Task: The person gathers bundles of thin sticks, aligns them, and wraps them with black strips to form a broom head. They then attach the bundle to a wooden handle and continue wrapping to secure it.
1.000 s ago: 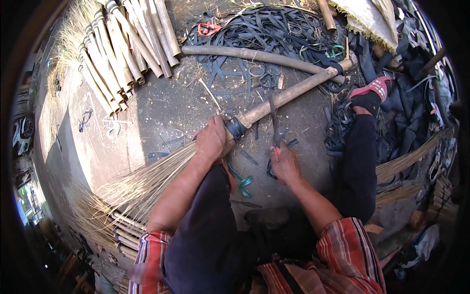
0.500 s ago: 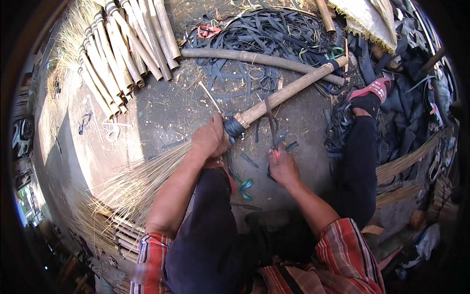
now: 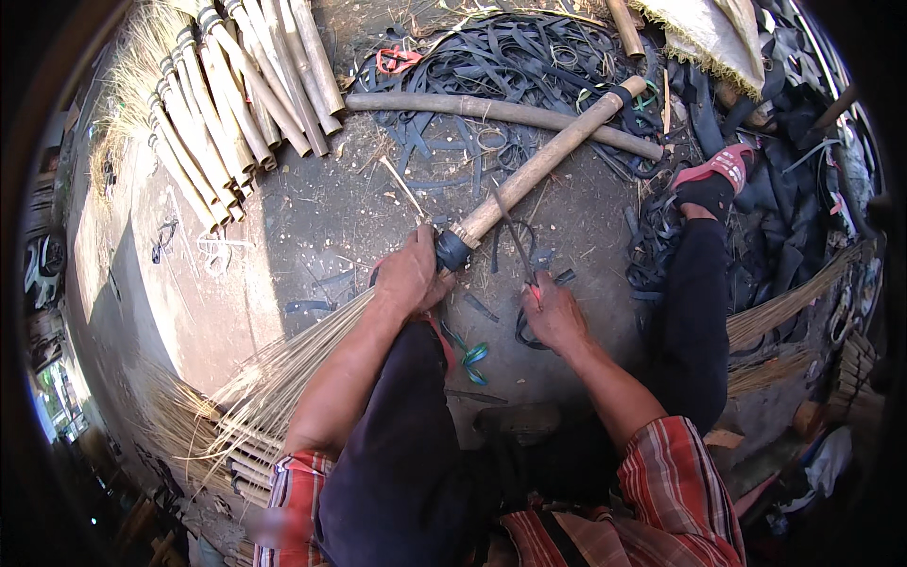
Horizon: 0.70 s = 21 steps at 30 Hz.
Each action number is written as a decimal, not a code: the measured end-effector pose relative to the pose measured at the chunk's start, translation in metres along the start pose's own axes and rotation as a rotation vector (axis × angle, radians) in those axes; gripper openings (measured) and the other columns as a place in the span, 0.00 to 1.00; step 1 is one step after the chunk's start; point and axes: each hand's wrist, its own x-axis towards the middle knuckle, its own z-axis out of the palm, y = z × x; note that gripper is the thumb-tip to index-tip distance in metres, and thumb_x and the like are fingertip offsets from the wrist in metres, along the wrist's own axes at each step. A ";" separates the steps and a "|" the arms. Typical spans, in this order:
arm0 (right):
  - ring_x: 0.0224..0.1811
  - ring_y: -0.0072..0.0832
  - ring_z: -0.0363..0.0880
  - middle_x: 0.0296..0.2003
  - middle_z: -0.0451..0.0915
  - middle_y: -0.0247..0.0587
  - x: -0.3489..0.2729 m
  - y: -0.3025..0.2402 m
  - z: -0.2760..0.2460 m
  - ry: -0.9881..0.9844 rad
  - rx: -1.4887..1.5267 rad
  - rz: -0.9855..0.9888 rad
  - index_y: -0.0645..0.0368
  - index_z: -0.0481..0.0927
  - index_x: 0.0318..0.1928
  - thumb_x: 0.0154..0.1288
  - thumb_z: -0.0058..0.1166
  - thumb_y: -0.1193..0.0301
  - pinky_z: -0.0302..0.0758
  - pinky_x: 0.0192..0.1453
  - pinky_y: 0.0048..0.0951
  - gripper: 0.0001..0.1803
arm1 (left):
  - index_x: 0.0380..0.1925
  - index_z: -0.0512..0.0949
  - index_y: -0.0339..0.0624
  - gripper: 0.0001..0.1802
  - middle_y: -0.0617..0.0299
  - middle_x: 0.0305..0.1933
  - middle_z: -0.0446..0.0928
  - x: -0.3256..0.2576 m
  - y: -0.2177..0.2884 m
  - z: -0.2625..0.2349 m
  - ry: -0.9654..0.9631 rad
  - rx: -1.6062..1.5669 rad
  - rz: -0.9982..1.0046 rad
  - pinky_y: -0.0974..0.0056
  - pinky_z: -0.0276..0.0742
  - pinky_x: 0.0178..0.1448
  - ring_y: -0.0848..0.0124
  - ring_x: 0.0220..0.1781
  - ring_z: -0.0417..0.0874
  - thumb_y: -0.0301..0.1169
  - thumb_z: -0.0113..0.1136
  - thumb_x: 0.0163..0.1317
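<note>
My left hand point(image 3: 408, 274) is closed around a broom point(image 3: 543, 172) at the top of its straw bristles point(image 3: 293, 364), right beside the black rubber binding point(image 3: 453, 250). From there the broom's bamboo handle slants away to the upper right, and the bristles pass under my left forearm. My right hand point(image 3: 556, 317) grips a knife point(image 3: 515, 242) with some red at its handle. The narrow dark blade points up and left, its tip near the bamboo handle. A dark strip loops just below my right hand.
Finished-looking brooms point(image 3: 213, 104) lie in a row at upper left. A loose bamboo pole point(image 3: 444, 102) crosses beneath the held handle. Black rubber strips point(image 3: 529, 57) are heaped behind it. My sandalled right foot point(image 3: 713, 180) rests at right, and more straw bundles point(image 3: 179, 416) lie at lower left.
The broom handle has swung so that its far end is farther left and away from me. The bristles have shifted too. My right hand has moved slightly, with the knife tip farther left.
</note>
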 end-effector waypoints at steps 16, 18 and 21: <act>0.39 0.65 0.85 0.33 0.84 0.64 -0.003 -0.003 0.001 0.001 0.112 0.105 0.62 0.71 0.49 0.77 0.51 0.66 0.79 0.44 0.62 0.12 | 0.67 0.66 0.35 0.47 0.36 0.56 0.82 0.004 0.001 -0.009 -0.192 -0.144 -0.008 0.42 0.82 0.61 0.38 0.57 0.87 0.59 0.72 0.61; 0.39 0.67 0.84 0.33 0.84 0.65 -0.002 -0.004 0.001 -0.091 -0.068 -0.055 0.61 0.72 0.50 0.78 0.51 0.63 0.78 0.44 0.62 0.13 | 0.65 0.67 0.36 0.45 0.35 0.55 0.83 0.003 0.005 -0.009 -0.147 -0.149 -0.020 0.42 0.82 0.61 0.38 0.58 0.86 0.58 0.72 0.61; 0.38 0.66 0.84 0.33 0.84 0.65 0.000 -0.004 -0.002 -0.049 -0.130 -0.119 0.61 0.73 0.49 0.77 0.52 0.65 0.78 0.44 0.61 0.12 | 0.66 0.68 0.36 0.44 0.35 0.51 0.84 0.001 0.007 -0.011 -0.071 -0.124 -0.053 0.42 0.81 0.60 0.38 0.57 0.86 0.57 0.72 0.62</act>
